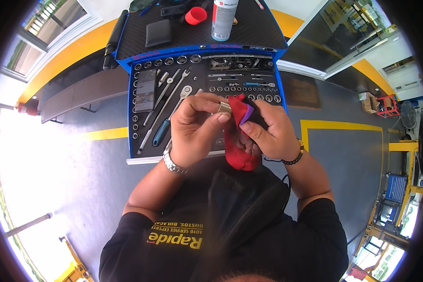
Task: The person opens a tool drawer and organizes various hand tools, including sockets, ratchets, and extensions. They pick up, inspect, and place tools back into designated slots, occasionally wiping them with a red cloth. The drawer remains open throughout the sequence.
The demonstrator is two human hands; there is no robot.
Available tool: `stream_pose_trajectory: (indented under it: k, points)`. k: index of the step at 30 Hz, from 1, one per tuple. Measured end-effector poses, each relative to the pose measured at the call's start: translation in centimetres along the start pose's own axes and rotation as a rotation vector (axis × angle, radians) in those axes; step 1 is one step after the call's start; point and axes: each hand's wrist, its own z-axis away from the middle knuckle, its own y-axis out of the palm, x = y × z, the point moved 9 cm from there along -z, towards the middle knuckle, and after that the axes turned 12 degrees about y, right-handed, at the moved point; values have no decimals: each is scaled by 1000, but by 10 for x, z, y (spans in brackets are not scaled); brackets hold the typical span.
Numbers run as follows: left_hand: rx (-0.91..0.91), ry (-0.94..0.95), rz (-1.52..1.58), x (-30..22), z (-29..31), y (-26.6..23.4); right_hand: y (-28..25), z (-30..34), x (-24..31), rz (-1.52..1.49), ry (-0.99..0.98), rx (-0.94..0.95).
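Note:
Between the thumb and fingers of my left hand [196, 127] is a short, shiny metal socket [224, 108]. My right hand [273, 130] grips a red cloth [242, 157] with black and purple parts, and its upper folds press against the socket's right end. The lower part of the cloth hangs down and looks stained. Both hands are over the open drawer [143, 160] of a blue tool chest. Beneath them, a dark foam insert carries rows of sockets [182, 60], a ratchet with a teal handle [162, 131], and long bars. My hands hide part of the drawer's middle.
On the chest's top stand a spray can [223, 26] and a red cup-like piece [196, 15], with a black wallet-like case [158, 34] beside them. A flat, clear-covered case [144, 90] lies on the drawer's left. A long bench [80, 91] stands at the left.

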Motion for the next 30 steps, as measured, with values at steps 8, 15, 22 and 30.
stream_pose_trajectory:
  k: [8,15,22,30]
  points:
    - [-112,-45,168,4,5,15,-22,7,-30,-348,104,-247]
    - [-227,-102,432,18,12,4,-61,20,-62,-919,66,-525]
    - [-178,4,283,13,13,5,-35,7,-68,-1285,210,-306]
    - [230,480,-754,-32,6,42,12,-13,-58,-1511,54,258]
